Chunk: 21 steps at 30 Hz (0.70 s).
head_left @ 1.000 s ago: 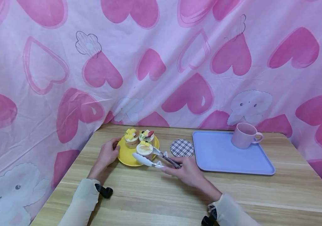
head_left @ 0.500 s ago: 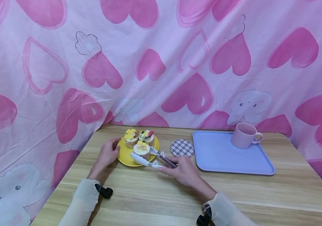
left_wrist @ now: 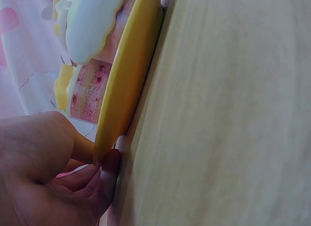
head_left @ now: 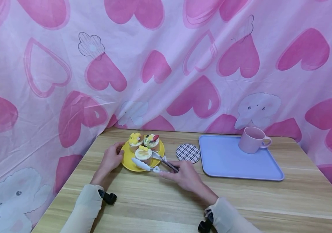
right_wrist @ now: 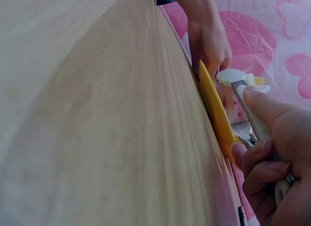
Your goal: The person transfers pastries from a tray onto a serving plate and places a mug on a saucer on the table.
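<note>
At the left of the table, a yellow plate (head_left: 127,161) carries three small cake cups: one with yellow fruit cubes (head_left: 135,139), one with a strawberry slice (head_left: 152,141), and a pale cream-topped one (head_left: 143,154) in front. My left hand (head_left: 112,159) pinches the plate's left rim, thumb above and fingers beneath, as the left wrist view shows. My right hand (head_left: 187,176) grips the metal handles of white-tipped tongs (head_left: 140,164). Their spread tips stand on either side of the front cake cup, over the plate. Whether both tips touch the cup, I cannot tell.
A round checked coaster (head_left: 188,153) lies between the plate and a blue tray (head_left: 227,161). The tray bears a pink mug (head_left: 251,140) at its back right. Behind the wooden table (head_left: 166,204) hangs a pink heart-patterned cloth (head_left: 160,38).
My right hand and the tongs have moved left, and the front cake cup has shifted left on the plate, closer to the others. The left hand and plate stay in place.
</note>
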Each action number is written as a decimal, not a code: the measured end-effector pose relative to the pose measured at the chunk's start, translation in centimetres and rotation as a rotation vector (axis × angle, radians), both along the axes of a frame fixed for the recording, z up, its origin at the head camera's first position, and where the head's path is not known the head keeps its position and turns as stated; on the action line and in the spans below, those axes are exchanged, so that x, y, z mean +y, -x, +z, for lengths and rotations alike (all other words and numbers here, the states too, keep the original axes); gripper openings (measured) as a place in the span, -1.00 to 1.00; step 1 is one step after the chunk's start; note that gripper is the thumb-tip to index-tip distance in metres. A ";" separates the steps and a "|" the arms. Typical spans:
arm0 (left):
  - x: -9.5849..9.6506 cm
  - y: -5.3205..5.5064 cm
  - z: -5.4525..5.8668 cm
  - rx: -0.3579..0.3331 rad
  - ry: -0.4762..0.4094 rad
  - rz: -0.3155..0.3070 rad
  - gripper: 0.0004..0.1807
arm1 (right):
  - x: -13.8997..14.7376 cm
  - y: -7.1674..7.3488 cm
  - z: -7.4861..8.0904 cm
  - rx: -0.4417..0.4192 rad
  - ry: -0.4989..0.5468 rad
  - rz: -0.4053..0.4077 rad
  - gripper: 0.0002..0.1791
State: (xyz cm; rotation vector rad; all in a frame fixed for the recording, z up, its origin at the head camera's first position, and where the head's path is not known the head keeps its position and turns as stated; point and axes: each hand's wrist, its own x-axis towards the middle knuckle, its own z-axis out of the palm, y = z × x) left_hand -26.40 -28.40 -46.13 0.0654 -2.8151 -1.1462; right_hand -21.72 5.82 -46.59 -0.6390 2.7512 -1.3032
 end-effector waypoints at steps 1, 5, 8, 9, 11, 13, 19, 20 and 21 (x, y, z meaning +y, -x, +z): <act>0.0 0.0 0.0 -0.001 0.000 0.001 -0.48 | -0.1 0.0 0.0 0.000 0.001 0.000 -0.27; 0.0 0.1 0.0 -0.015 -0.005 0.005 -0.48 | -0.4 0.0 -0.1 0.016 0.010 0.000 -0.27; 0.1 0.1 0.0 -0.026 -0.006 0.006 -0.48 | -0.5 0.0 -0.1 0.024 0.010 -0.005 -0.28; 0.1 0.1 0.0 -0.029 -0.009 0.008 -0.48 | -0.6 0.0 -0.1 0.026 0.008 -0.006 -0.29; 0.1 0.1 0.0 -0.032 -0.013 0.008 -0.47 | -0.7 0.0 -0.1 0.030 0.005 -0.008 -0.30; 0.2 0.1 0.0 -0.029 -0.012 0.005 -0.47 | -0.8 0.0 -0.2 0.034 0.006 -0.009 -0.31; 0.2 0.0 0.1 -0.023 -0.013 0.003 -0.47 | -1.0 -0.1 -0.3 0.054 0.014 -0.006 -0.28; 0.2 0.0 0.1 -0.017 -0.013 0.003 -0.47 | -1.0 -0.2 -0.3 0.056 0.013 -0.005 -0.26; 0.2 0.0 0.1 -0.015 -0.014 0.005 -0.48 | -1.0 -0.2 -0.3 0.060 0.012 -0.002 -0.24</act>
